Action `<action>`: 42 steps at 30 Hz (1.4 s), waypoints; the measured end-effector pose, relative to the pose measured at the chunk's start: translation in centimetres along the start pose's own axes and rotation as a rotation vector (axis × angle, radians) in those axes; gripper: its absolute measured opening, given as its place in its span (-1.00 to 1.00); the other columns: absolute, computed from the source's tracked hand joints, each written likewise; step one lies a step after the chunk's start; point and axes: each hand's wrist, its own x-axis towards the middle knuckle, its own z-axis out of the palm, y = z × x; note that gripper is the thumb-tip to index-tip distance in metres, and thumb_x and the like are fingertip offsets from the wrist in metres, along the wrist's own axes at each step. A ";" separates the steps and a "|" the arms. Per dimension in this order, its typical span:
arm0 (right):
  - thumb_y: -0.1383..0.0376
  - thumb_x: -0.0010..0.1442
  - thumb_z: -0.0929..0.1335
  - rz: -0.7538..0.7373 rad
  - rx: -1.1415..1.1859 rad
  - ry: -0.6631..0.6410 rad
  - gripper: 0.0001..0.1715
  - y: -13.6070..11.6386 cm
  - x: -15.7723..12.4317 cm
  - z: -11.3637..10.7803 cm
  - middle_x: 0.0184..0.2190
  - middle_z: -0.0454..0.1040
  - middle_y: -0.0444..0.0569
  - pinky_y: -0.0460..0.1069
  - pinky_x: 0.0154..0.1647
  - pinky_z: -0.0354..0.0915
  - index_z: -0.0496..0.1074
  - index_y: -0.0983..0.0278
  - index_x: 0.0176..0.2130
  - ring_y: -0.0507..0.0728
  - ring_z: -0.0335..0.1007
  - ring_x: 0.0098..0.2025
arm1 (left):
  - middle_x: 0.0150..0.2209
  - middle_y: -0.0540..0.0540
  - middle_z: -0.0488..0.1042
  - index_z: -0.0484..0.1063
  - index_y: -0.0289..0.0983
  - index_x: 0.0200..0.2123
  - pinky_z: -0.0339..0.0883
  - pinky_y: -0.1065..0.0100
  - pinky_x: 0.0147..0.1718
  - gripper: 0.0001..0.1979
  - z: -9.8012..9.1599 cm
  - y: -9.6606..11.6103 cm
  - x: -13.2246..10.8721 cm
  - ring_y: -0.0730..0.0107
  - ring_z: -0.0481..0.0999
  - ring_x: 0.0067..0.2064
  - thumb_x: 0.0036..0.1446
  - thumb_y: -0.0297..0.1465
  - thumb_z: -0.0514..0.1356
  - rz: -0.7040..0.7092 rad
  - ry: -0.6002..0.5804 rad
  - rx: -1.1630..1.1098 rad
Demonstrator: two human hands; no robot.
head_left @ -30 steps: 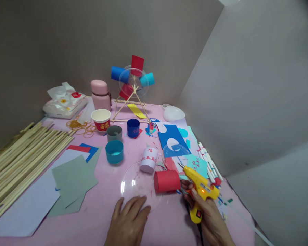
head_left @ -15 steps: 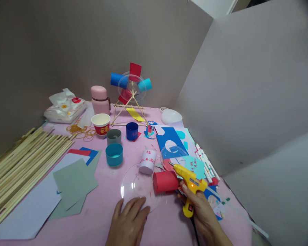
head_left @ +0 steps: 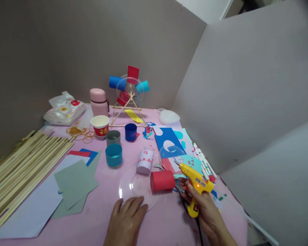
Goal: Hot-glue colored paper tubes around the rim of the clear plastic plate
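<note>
My right hand (head_left: 204, 203) is wrapped round a yellow hot glue gun (head_left: 192, 176), its metal nozzle pointing up and left and its orange light lit. A long clear glue stick trails from its back end. My left hand (head_left: 128, 215) rests palm down, fingers spread, on the near edge of a clear plastic disc (head_left: 125, 179). On that disc's right side lies a red paper cylinder (head_left: 162, 181), apart from the gun. A white paper cylinder with red writing (head_left: 145, 161) stands tilted at the disc's far edge.
A stick stand holds a clear wheel with paper cylinders (head_left: 130, 92) at the back. Near it are a pink flask (head_left: 99, 102), a paper cup (head_left: 101, 125) and a teal paper cup (head_left: 114, 155). Wooden sticks (head_left: 28, 171) fill the left; markers (head_left: 204, 162) lie right, beside the wall.
My right hand has drawn the glue gun slightly right, away from the red cylinder. The view has shifted a little; my left hand stays on the disc.
</note>
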 end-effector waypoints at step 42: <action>0.24 -0.12 0.57 0.081 -0.006 -0.121 -0.65 1.5 -0.2 2.7 -0.38 0.60 -0.10 -0.14 -0.41 0.43 0.57 0.29 -0.29 0.07 0.54 -0.36 | -0.03 0.04 0.54 0.40 -0.06 -0.08 0.20 0.23 -0.09 -0.62 -1.7 -0.8 -1.9 0.28 0.52 -0.08 0.03 -0.53 0.15 0.041 -0.066 0.002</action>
